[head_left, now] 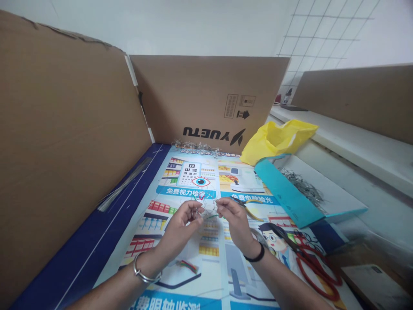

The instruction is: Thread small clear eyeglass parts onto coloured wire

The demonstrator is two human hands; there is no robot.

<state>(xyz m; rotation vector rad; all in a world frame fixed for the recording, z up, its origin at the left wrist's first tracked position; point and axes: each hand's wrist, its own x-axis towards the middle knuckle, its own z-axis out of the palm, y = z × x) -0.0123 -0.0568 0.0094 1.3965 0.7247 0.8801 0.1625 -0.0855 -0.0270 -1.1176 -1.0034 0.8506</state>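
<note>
My left hand (182,224), with a silver bangle at the wrist, has its thumb and fingers pinched together over the printed sheet. Opposite it, my right hand (237,221), wearing a black band, is pinched in the same way. Both hold a thin bent wire (211,211) that spans the gap between the fingertips. Small red and green bits show about the wire, too fine to make out. Just behind my right hand lie pliers with yellow handles (254,210). A small bundle of coloured strands (189,266) rests on the sheet below my left hand.
Cardboard panels (206,94) stand at the back and left. Long thin wires (125,185) lie at left; a pile of wire pieces (200,147) sits behind. To the right are a teal box (280,189) of wire pieces, a yellow bag (274,140) and red-handled scissors (318,269).
</note>
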